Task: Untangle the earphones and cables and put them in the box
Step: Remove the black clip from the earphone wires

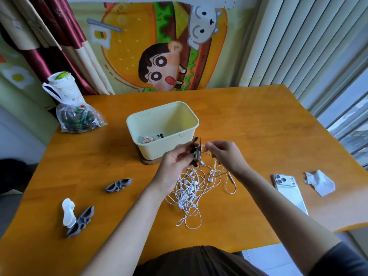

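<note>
Orange wooden table (258,126) is used as the work surface. The tangle of white earphones (191,188) is spread on it near the front edge, directly below both hands and just in front of the box (157,150). One strand (207,153) is lifted clear of the heap. It is pinched between the fingertips of the right hand (225,156) and appears to be wound onto a dark winder (196,152), which is gripped by the curled fingers of the left hand (175,166).

The cable is judged to be light, thin, limp and easily snagged, so loops should be eased apart, not pulled tight. Hold is best taken on the cord close to a knot, or on an earbud or plug body. A few small items are seen inside the box.

Grey winders (118,185) and a white winder (68,212) are laid to the left. A phone (288,188) and a crumpled tissue (320,183) are laid to the right. A plastic bag (77,120) is placed at the far left corner.
</note>
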A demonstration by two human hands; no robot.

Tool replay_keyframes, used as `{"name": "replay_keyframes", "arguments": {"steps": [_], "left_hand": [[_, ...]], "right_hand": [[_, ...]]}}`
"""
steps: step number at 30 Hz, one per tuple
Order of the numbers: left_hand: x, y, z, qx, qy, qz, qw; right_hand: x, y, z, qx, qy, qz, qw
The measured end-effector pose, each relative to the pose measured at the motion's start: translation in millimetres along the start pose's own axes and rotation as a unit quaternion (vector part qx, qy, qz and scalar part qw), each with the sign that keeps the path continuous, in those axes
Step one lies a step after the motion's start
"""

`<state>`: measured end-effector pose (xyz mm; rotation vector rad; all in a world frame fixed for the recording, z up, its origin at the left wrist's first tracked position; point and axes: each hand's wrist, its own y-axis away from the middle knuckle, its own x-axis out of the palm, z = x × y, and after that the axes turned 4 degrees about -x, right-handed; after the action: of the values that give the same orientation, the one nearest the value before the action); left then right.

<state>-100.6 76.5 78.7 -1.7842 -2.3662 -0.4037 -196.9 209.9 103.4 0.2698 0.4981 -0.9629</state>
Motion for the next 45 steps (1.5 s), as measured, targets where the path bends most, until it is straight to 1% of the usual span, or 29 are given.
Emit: {"name": "replay_keyframes", "arguments": {"steps": [3, 6, 12, 14, 16, 22, 28, 30, 34, 37, 39, 41, 42, 44, 45], "left_hand": [[2.7, -5.7, -5.6, -0.008, 0.11, -0.012, 0.994], [2.8, -11.1, -7.2, -0.014, 0.198, -0.042, 0.979], [2.2, -14.8, -9.4, -0.021, 0.291, -0.074, 0.954], [1.1, -17.2, -12.7, -0.027, 0.336, -0.083, 0.938], [-1.2, -20.5, -12.4, -0.033, 0.351, -0.107, 0.93], [-1.7, -18.2, -4.5, -0.052, 0.275, -0.147, 0.949], [-4.9, -17.3, -3.4, -0.074, 0.229, -0.159, 0.957], [-5.8, -17.8, -1.7, -0.088, 0.219, -0.17, 0.957], [-9.3, -17.7, 3.6, -0.11, 0.239, -0.191, 0.946], [-6.5, -17.1, 6.4, -0.111, 0.245, -0.199, 0.942], [-2.2, -16.3, 6.6, -0.102, 0.22, -0.219, 0.945], [0.5, -15.5, 7.8, -0.079, 0.161, -0.243, 0.953], [-0.1, -15.6, 9.9, -0.062, 0.105, -0.249, 0.961], [-4.0, -15.0, 14.4, -0.019, -0.064, -0.237, 0.969], [-6.6, -14.2, 16.4, 0.003, -0.15, -0.214, 0.965]], "right_hand": [[11.1, 4.9, 1.8, 0.011, -0.046, 0.016, 0.999], [23.6, 9.0, 4.2, 0.012, -0.037, 0.028, 0.999], [31.4, 8.1, 8.0, 0.024, -0.057, 0.06, 0.996], [33.3, 10.8, 7.2, 0.015, -0.027, 0.079, 0.996], [33.6, 13.6, 5.9, -0.001, 0.008, 0.082, 0.997], [31.4, 15.1, 2.5, -0.048, 0.095, 0.073, 0.992], [32.5, 18.8, -1.6, -0.05, 0.109, 0.079, 0.99], [34.0, 21.6, -2.6, -0.047, 0.114, 0.079, 0.989], [33.8, 27.0, -4.9, -0.046, 0.116, 0.075, 0.989], [36.3, 31.7, -4.1, -0.06, 0.112, 0.082, 0.989], [38.6, 35.4, -2.6, -0.069, 0.112, 0.08, 0.988], [38.6, 39.1, -0.6, -0.078, 0.11, 0.075, 0.988], [38.0, 40.3, 0.4, -0.082, 0.11, 0.077, 0.988], [35.0, 41.8, 2.1, -0.087, 0.111, 0.089, 0.986], [32.7, 41.7, 2.6, -0.088, 0.112, 0.095, 0.985]]}}
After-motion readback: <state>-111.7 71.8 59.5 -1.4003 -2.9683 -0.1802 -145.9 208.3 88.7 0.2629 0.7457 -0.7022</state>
